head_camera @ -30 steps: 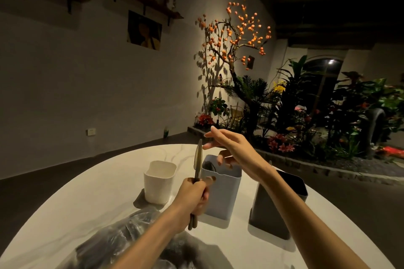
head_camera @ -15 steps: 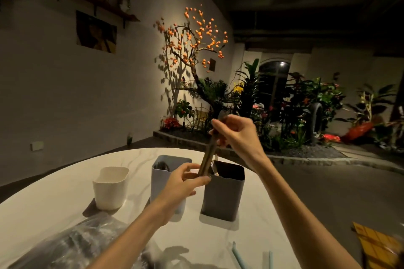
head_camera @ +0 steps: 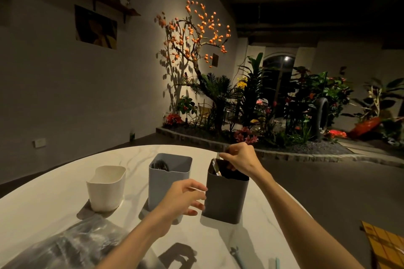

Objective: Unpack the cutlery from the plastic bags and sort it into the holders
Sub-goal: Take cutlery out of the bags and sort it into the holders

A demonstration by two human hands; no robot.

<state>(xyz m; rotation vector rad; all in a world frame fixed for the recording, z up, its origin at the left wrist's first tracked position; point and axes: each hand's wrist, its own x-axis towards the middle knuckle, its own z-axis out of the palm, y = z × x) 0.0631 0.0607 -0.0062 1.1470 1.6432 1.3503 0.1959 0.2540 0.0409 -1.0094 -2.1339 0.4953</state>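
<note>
Lowered since the earlier frame, the knife (head_camera: pixel 216 167) is pinched by the right hand (head_camera: pixel 240 157) inside the dark holder (head_camera: pixel 225 199); at its 9 o'clock, the left hand (head_camera: pixel 182 197) is held spread, empty.

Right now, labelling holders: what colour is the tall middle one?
Pale blue-grey plastic holder, between the white and dark ones; head view.

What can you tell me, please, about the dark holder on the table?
The dark holder is a tall, dark grey container with rounded corners and an open top, plastic by the look of it. It stands upright on the white table, rightmost of three holders, beside the blue holder. The right hand is over its mouth, lowering a piece of cutlery inside. The left hand hovers near its left side; contact is unclear.
</note>
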